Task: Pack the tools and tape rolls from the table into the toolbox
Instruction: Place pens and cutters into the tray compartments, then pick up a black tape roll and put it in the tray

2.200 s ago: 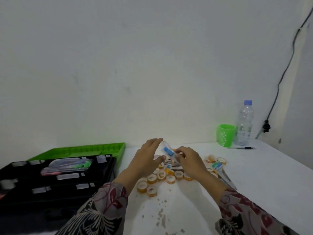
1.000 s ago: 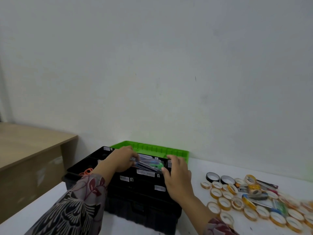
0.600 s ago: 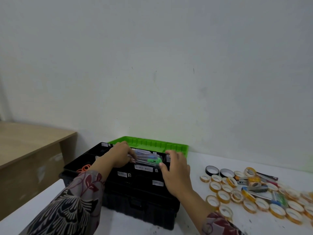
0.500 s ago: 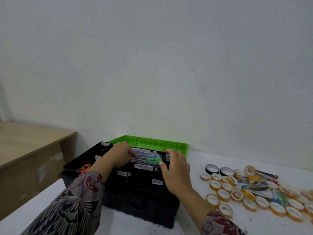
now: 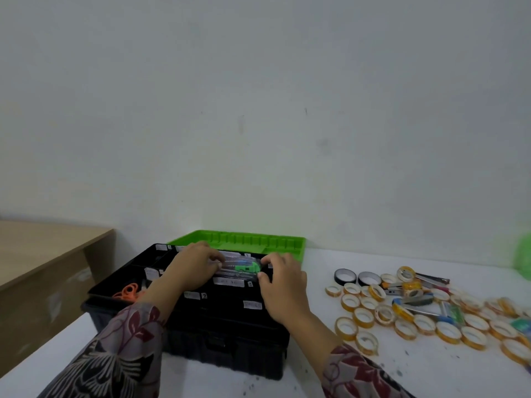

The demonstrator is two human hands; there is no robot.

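Pinching a clear tool packet [image 5: 240, 267] inside the black toolbox [image 5: 230, 328], left hand [image 5: 194, 267] and right hand [image 5: 283, 287] left yellow tape rolls [image 5: 363, 316] unpacked.

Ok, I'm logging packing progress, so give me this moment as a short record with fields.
toolbox: black, open, green lid laid back behind it
clear packet: lies in the top tray, a green tool showing inside
left hand: grips the packet's left end
right hand: fingers curled at the packet's right end; grip unclear
packed: orange scissors in the left compartment
on the table: many yellow tape rolls, two black tape rolls, several tools among them
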